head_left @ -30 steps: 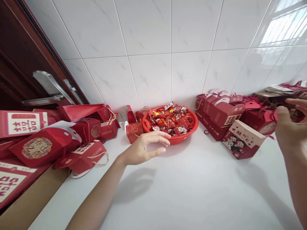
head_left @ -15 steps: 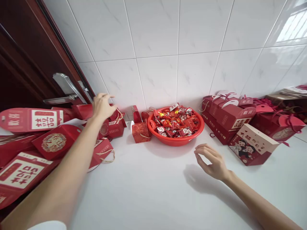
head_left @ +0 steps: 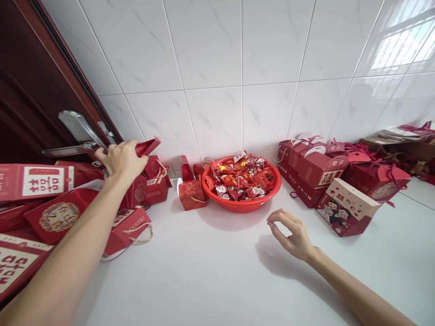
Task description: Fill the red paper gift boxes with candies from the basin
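At the far left, my left hand is closed round a red box, lifting it above a heap of red gift boxes; most of the held box is hidden behind the hand. My right hand hovers over the white table, its thumb and forefinger tips pressed together in a ring, nothing between them. In front of the wall stands a red basket full of red-wrapped candies. A small patterned red box with a rope handle is left of the basket.
Right of the basket are stacked red boxes and a box with a cartoon couple. A cardboard box with papers sits far right. A door handle is behind the left heap, and a tiled wall runs behind.
My left hand has closed on a red box and raised it from the heap. The view has shifted slightly rightward; my right hand keeps almost the same pose.
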Motion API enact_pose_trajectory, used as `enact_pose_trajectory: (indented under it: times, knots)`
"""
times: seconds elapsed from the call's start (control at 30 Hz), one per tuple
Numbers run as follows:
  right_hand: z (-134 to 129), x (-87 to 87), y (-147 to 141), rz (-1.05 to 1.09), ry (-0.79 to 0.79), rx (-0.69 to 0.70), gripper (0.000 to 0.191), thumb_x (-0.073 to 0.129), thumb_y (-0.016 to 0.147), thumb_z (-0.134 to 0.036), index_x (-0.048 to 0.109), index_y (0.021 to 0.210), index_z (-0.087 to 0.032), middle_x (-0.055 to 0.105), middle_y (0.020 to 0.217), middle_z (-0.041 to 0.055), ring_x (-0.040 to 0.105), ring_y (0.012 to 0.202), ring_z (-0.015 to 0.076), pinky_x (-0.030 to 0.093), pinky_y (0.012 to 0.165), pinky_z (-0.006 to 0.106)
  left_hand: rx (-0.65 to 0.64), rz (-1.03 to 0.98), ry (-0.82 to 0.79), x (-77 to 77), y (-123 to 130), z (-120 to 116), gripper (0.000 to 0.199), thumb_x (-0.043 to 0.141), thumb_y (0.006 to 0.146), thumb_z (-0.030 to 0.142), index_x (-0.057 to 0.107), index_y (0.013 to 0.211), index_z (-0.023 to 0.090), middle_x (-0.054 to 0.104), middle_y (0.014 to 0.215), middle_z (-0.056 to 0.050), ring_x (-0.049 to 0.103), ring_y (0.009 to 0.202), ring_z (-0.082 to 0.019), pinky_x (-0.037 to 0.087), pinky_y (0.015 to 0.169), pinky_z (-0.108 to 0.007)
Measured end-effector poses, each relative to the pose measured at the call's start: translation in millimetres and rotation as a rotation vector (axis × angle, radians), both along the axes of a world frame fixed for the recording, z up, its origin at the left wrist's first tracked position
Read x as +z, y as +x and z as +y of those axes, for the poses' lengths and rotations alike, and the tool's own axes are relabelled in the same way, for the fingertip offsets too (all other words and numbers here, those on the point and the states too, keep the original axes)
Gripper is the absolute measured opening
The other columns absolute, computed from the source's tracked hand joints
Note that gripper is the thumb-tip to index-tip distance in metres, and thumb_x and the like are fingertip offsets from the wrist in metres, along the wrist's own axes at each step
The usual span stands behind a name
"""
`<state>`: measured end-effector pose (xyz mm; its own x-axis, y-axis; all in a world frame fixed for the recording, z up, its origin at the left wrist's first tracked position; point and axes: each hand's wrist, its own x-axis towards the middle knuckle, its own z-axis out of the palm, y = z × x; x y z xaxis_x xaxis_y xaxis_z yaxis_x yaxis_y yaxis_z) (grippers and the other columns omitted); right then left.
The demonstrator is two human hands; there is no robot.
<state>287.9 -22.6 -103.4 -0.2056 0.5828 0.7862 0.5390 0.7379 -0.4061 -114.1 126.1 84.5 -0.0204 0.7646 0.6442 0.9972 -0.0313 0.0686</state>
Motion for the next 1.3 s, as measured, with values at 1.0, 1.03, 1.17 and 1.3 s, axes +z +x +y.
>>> enact_pose_trajectory:
  times: [1.0, 1.03, 1.17, 1.3]
  knots:
    - [35.1, 76.0, -45.4, 0.031, -0.536, 0.116, 0.018, 0.064, 0.089, -0.036, 0.066, 0.097, -0.020, 0.074, 0.093, 0.0039, 0.067, 0.076, 0.0167, 0.053, 0.065, 0.027, -0.899, -0.231, 0.021, -136.1, 157.6, -127.4, 0.036, 0.051, 0.094, 0.014, 0.059, 0.128, 0.021, 0.065, 0.126, -0.012, 0.065, 0.111, -0.025, 0.056, 0.094, -0.041]
    - [36.0, 73.2, -48.8, 0.039, -0.525, 0.115, 0.020, 0.065, 0.088, -0.037, 0.065, 0.099, -0.021, 0.073, 0.095, 0.0040, 0.067, 0.074, 0.0160, 0.053, 0.065, 0.027, -0.928, -0.272, 0.006, -133.9, 156.1, -127.4, 0.036, 0.050, 0.094, 0.015, 0.058, 0.129, 0.021, 0.066, 0.125, -0.012, 0.065, 0.111, -0.024, 0.056, 0.095, -0.039]
    - [34.7, 67.5, -63.4, 0.067, -0.519, 0.173, 0.018, 0.065, 0.089, -0.036, 0.065, 0.099, -0.021, 0.072, 0.093, 0.0018, 0.063, 0.067, 0.0127, 0.050, 0.062, 0.025, -1.018, -0.394, -0.073, -125.0, 151.5, -130.2, 0.037, 0.049, 0.096, 0.016, 0.055, 0.133, 0.020, 0.069, 0.120, -0.010, 0.066, 0.110, -0.021, 0.057, 0.094, -0.035]
    - [31.4, 65.9, -71.4, 0.086, -0.505, 0.206, 0.020, 0.058, 0.095, -0.038, 0.066, 0.095, -0.021, 0.070, 0.082, 0.0016, 0.063, 0.067, 0.0136, 0.048, 0.059, 0.024, -1.031, -0.413, -0.076, -115.9, 143.5, -128.2, 0.039, 0.053, 0.095, 0.017, 0.057, 0.133, 0.021, 0.072, 0.115, -0.008, 0.067, 0.107, -0.021, 0.057, 0.093, -0.036]
